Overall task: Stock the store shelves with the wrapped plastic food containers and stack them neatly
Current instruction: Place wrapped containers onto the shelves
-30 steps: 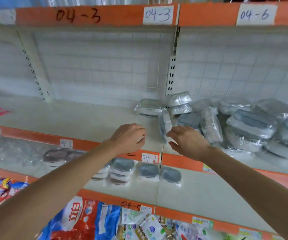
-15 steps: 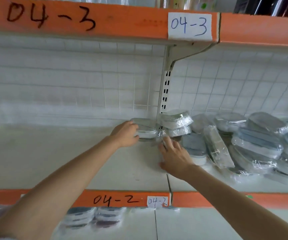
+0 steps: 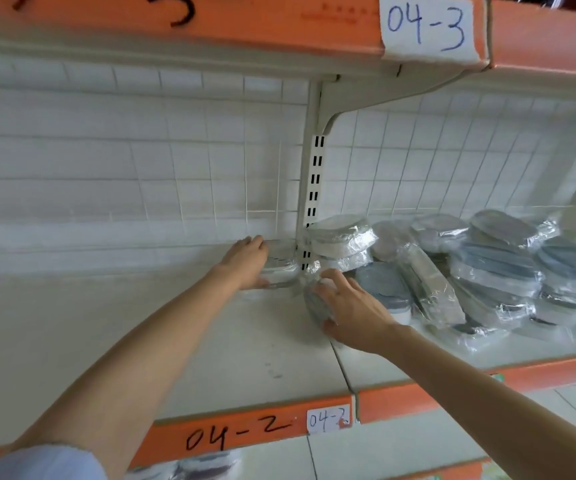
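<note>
Reaching to the shelf's [image 3: 210, 341] back, the left hand [image 3: 246, 259] is curling its fingers around a small stack of wrapped containers [image 3: 281, 261]. The right hand [image 3: 352, 308], fingers spread, is gripping an upended wrapped container [image 3: 314, 303]; just beyond its fingertips a loose pile of containers [image 3: 487, 268] is lying.

You are facing a store shelf unit whose white wire-grid back panel [image 3: 175, 174] fills the upper left and middle of the frame. A slotted cream upright [image 3: 312, 188] runs down the centre, with a bracket [image 3: 366, 98] under the upper shelf. Orange edge strips [image 3: 245, 26] cross the top and bottom, carrying handwritten labels "04-3" [image 3: 427, 26] and "04-2" [image 3: 328, 418]. The cream shelf board [image 3: 72, 323] spreads across the lower left in soft, even light.
</note>
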A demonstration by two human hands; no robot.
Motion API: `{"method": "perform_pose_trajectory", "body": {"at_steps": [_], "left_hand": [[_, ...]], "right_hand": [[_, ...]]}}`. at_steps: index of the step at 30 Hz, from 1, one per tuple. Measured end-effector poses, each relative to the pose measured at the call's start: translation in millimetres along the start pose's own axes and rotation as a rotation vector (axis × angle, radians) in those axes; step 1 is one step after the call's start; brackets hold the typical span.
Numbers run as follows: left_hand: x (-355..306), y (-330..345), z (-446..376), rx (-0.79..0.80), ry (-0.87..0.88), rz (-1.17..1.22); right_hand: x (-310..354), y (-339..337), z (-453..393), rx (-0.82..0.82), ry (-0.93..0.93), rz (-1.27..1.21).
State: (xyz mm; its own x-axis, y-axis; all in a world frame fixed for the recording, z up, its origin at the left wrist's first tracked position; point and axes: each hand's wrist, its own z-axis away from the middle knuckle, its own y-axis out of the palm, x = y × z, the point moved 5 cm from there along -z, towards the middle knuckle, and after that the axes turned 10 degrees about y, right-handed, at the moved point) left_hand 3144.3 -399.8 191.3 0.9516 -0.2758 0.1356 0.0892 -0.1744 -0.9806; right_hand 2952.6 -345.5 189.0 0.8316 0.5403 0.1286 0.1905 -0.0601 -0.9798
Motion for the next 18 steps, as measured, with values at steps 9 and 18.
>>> {"method": "perform_pose_trajectory", "body": {"at_steps": [9, 18], "left_hand": [[32, -12, 105, -0.07, -0.113, 0.081], [34, 8, 203, 0.113, -0.226, -0.082]], "right_hand": [[32, 5, -22, 0.384, -0.038, -0.663], [37, 47, -45, 0.541, 0.089, -0.651]]}}
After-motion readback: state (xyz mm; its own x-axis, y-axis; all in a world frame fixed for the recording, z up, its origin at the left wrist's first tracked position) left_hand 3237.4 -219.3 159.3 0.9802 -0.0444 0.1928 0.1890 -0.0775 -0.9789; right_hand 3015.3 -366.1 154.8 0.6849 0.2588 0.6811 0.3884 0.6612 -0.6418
